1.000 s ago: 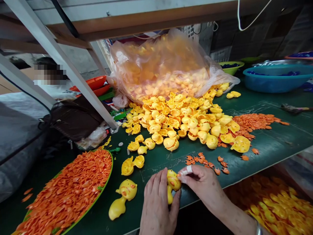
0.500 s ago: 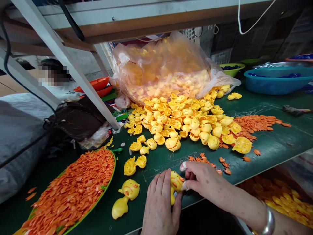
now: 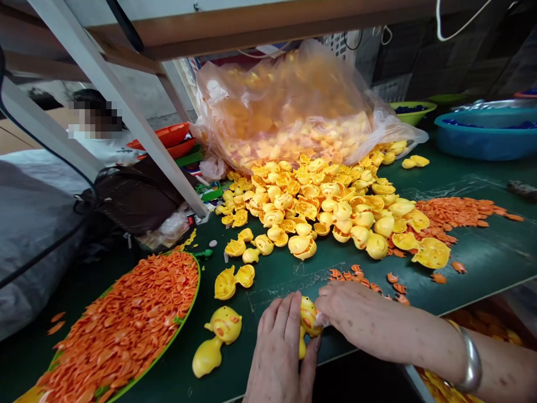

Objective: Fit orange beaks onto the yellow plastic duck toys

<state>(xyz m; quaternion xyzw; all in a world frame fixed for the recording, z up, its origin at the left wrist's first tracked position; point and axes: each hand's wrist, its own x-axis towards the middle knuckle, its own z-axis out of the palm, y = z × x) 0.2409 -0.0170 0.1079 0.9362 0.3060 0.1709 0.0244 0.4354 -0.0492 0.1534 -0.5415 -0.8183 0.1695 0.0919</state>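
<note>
My left hand [image 3: 283, 347] is wrapped round a yellow plastic toy duck shell [image 3: 308, 313] with orange markings, at the table's near edge. The curled fingers of my right hand [image 3: 346, 310] press against the duck's right side, by its orange beak; a white wrap shows on a fingertip. Whether a small part sits between those fingers is hidden. Left of my hands lies another yellow duck shell [image 3: 226, 324], its outer side up. Beyond it an opened shell [image 3: 232, 280] shows its hollow side. Small orange pieces [image 3: 356, 274] lie just past my right hand.
A green-rimmed tray [image 3: 197, 291] heaped with orange pieces stands at left. Yellow shells [image 3: 308, 207] spill from a clear plastic bag [image 3: 285, 106] behind. More orange pieces [image 3: 461, 215] lie right. A blue basin [image 3: 482, 137] stands back right. A person [image 3: 103, 148] is beyond the metal post [image 3: 121, 106].
The fingers of my right hand, spread beside the duck's beak before, have closed in against it. My left hand keeps its hold on the shell. The view has shifted slightly.
</note>
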